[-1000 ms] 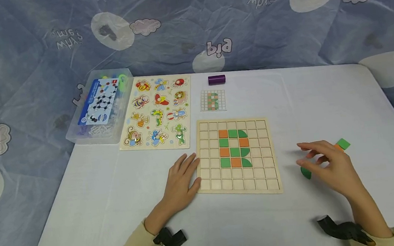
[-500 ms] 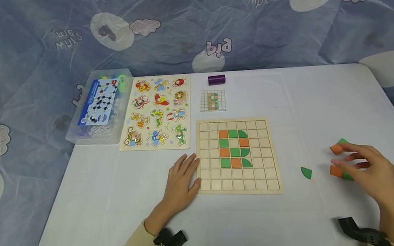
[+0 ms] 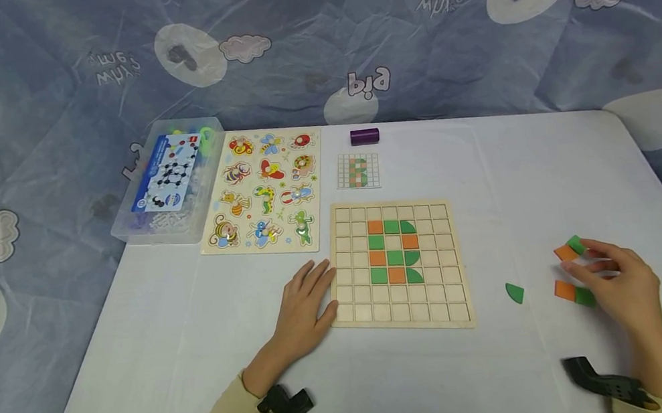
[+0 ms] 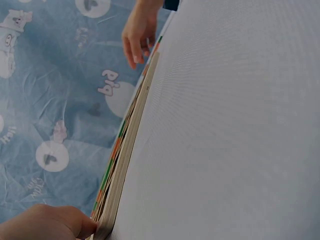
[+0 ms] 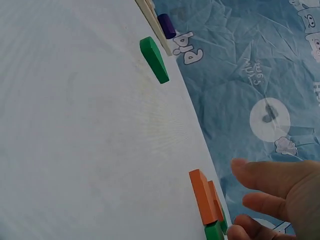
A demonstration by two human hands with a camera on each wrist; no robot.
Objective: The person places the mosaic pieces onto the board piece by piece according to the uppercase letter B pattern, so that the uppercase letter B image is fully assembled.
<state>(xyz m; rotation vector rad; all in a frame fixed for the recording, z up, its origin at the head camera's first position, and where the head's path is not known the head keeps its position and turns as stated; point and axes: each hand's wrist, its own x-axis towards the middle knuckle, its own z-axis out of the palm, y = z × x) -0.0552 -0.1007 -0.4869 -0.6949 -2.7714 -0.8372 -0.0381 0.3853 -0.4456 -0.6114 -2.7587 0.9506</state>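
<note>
In the head view a wooden grid board lies mid-table, with orange and green square tiles and rounded green pieces set in its middle cells. My left hand rests at the board's left edge, fingers spread; the left wrist view shows its thumb against the board's side. My right hand hovers on the right by several loose tiles, fingers bent and apart. An orange tile and a green tile lie by its fingertips. Below them are another orange tile and a partly covered green tile.
A green quarter-circle tile lies between board and right hand. Behind the board are a small pattern card and a purple cylinder. At the back left sit an insect puzzle board and a clear plastic box.
My right hand has moved right, from above the green quarter-circle tile to the group of orange and green tiles, uncovering the quarter circle. My left hand stays at the board's edge.
</note>
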